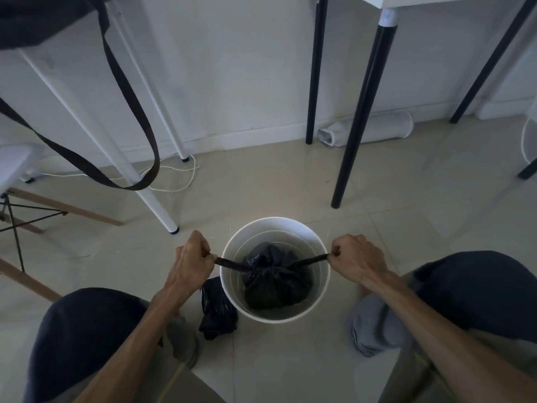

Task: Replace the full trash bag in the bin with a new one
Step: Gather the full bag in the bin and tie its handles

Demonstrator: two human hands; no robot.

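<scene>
Black plastic, cinched tight: crouched on the tiled floor (290, 181), I pull the two tails of the full trash bag (276, 282) in opposite directions, my left hand (193, 264) clamped in a fist on the left tail (229, 263) and my right hand (359, 261) clamped on the right tail (312, 260). Both grips are closed hard on the plastic. The bag sits down inside the white bin (274, 315), its gathered neck at about the middle of the opening, and both tails run taut out across the rim to my fists.

A folded new bag (218, 311) lies on the floor just beside the bin, against its left wall near my left knee.

The risks from here, as I judge them: the tails are stretched thin, and pulling harder could tear one off at the neck, leaving the bag open. If only the first half of the knot is made, slackening either grip may let it loosen before a second turn locks it. The bin looks light; lifting the bag by its neck could drag the bin up with it or tip it toward my knees. A swing of the full bag could also knock the new bag aside.
</scene>
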